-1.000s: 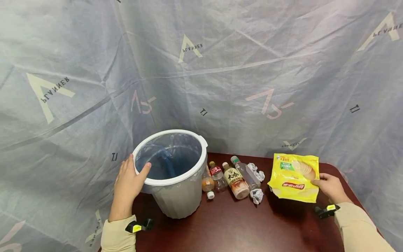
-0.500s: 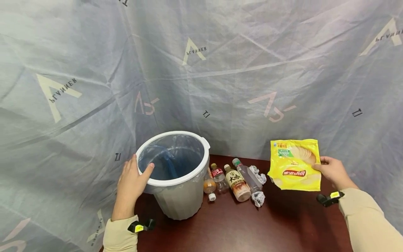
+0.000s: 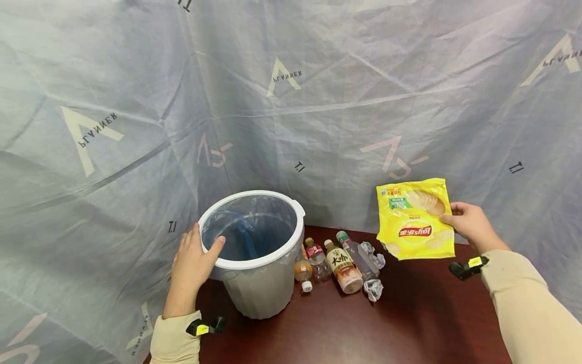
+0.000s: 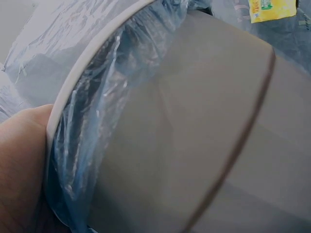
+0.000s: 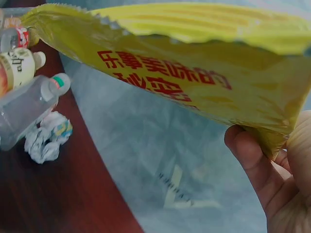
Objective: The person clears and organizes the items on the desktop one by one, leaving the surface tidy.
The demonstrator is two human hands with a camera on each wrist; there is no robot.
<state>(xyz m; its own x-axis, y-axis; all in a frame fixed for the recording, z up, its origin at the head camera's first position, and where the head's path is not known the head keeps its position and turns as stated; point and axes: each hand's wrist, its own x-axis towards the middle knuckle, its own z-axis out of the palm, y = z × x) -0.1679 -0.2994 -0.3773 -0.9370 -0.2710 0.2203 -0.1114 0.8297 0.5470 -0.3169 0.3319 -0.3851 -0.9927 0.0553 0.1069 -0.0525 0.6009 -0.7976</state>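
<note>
Right hand [image 3: 470,227]: its grip pinches the right edge of the yellow chip bag [image 3: 415,219] between thumb and fingers, holding it up off the bench [image 3: 409,323].
Chip bag: hangs just left of that grip, above the bench's far right part.
Left hand [image 3: 193,260]: its grip grasps the near-left rim of the white bin [image 3: 259,283], thumb hooked inside over the blue liner [image 3: 245,237].
Bottles [image 3: 334,258]: lie between the two grips, just right of the bin.
Crumpled paper [image 3: 374,289]: beside the bottles, below and left of the bag.
</note>
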